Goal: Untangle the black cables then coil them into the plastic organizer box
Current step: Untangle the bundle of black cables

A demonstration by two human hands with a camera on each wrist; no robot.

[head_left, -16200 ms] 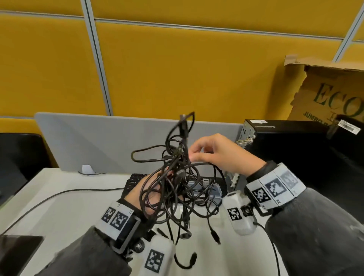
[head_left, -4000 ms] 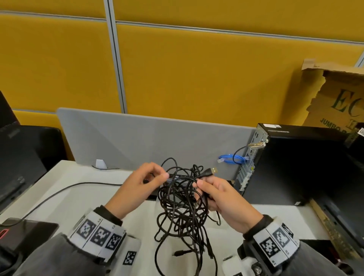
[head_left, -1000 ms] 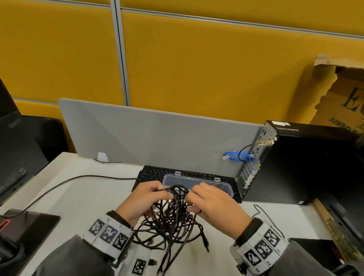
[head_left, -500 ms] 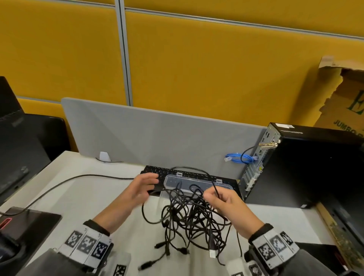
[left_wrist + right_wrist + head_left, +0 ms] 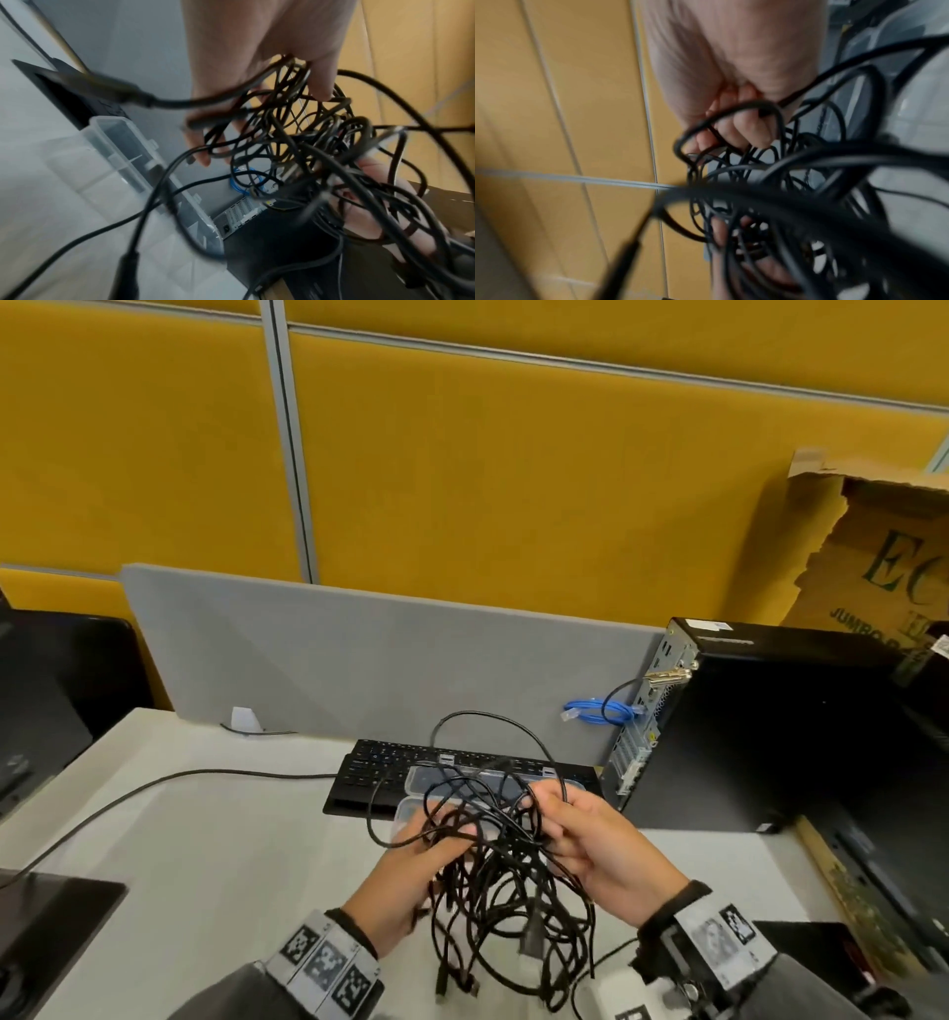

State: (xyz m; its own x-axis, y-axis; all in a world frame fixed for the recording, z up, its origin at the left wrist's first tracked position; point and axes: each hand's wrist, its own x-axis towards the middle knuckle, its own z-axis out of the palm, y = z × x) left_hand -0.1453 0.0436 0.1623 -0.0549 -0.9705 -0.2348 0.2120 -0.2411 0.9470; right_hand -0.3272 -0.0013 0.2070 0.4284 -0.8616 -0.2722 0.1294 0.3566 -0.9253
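A tangle of black cables [image 5: 503, 880] hangs between both hands above the white desk, several plug ends dangling low. My left hand [image 5: 436, 839] holds the tangle's left side, strands running between thumb and fingers [image 5: 200, 154]. My right hand [image 5: 544, 819] grips the right side, its fingers [image 5: 746, 125] curled round a few strands. One loop arches up over the keyboard. The clear plastic organizer box [image 5: 408, 814] lies open on the desk just behind the hands, its lid [image 5: 426, 775] leaning back on the keyboard; the left wrist view shows its divided wall [image 5: 123, 142].
A black keyboard [image 5: 369, 767] sits behind the box, against a grey divider [image 5: 359, 660]. A black PC tower [image 5: 770, 726] with a blue cable [image 5: 595, 711] stands at right, a cardboard box [image 5: 883, 557] behind it. A separate black cable [image 5: 154, 788] crosses the desk to the left.
My left hand has come back from the keyboard's edge into the tangle. Both hands now sit close together and the spread-out cables are bunched up again.
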